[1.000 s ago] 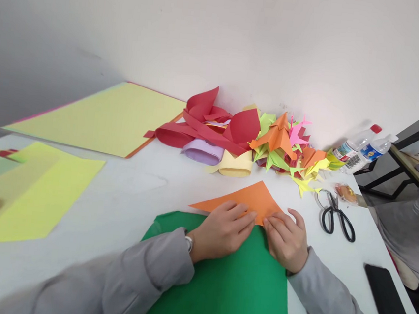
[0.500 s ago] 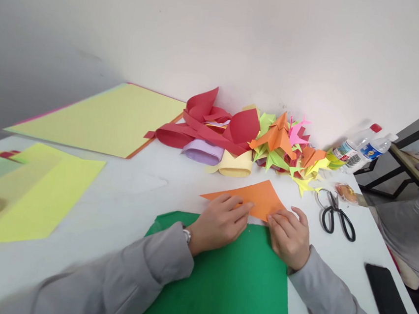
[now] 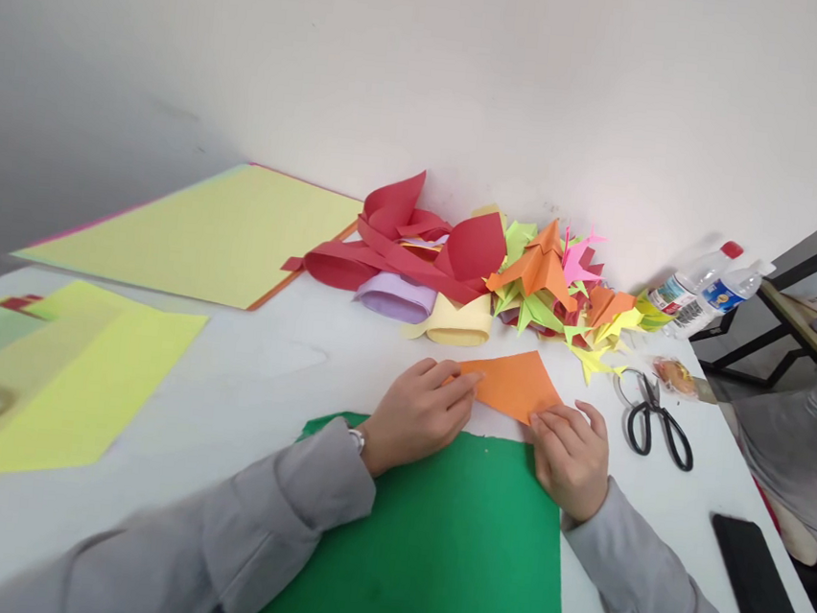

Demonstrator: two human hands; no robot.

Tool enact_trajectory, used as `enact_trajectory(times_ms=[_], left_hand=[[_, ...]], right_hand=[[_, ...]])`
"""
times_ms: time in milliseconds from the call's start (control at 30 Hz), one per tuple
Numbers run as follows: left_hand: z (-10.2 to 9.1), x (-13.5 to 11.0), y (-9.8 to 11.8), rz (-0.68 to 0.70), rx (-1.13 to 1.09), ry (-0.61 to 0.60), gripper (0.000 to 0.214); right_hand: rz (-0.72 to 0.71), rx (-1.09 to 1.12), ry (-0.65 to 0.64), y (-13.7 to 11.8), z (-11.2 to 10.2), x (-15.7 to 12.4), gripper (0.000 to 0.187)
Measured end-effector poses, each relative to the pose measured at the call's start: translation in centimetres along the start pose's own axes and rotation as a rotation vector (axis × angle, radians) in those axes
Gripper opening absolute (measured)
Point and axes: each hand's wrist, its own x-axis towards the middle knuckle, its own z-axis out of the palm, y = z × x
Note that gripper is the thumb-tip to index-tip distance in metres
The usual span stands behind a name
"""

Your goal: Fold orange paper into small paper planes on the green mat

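Observation:
Between my two hands is a piece of orange paper (image 3: 517, 384) with a pointed far corner, lying just beyond the far edge of a green sheet (image 3: 458, 543). My left hand (image 3: 427, 414) is closed on its left end, and the fingers cover the tip there. At the lower right corner, my right hand (image 3: 572, 452) pinches the paper between thumb and fingers, with the index finger raised. Both forearms rest across the green sheet's sides.
Along the wall lie curled red paper strips (image 3: 413, 254) and a pile of folded paper shapes (image 3: 542, 271). Scissors (image 3: 657, 422), a black flat object (image 3: 763, 591) and two bottles (image 3: 706, 287) are on the right. Yellow sheets (image 3: 98, 383) lie left. A person in grey (image 3: 800, 441) sits beyond.
My left hand has slid a little left along the orange paper and now covers its left tip. The paper has shifted slightly right and away; my right hand has barely moved.

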Motion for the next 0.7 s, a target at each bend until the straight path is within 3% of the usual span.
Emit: enact_trajectory(times_ms=[400, 700], left_hand=[[0.3, -0.3, -1.7, -0.023, 0.066, 0.025, 0.015], [0.7, -1.0, -3.2, -0.114, 0.102, 0.069, 0.016]], right_hand=[[0.028, -0.016, -0.002, 0.4, 0.0, -0.4, 0.022], [0.053, -0.015, -0.006, 0.6, -0.1, -0.6, 0.02]])
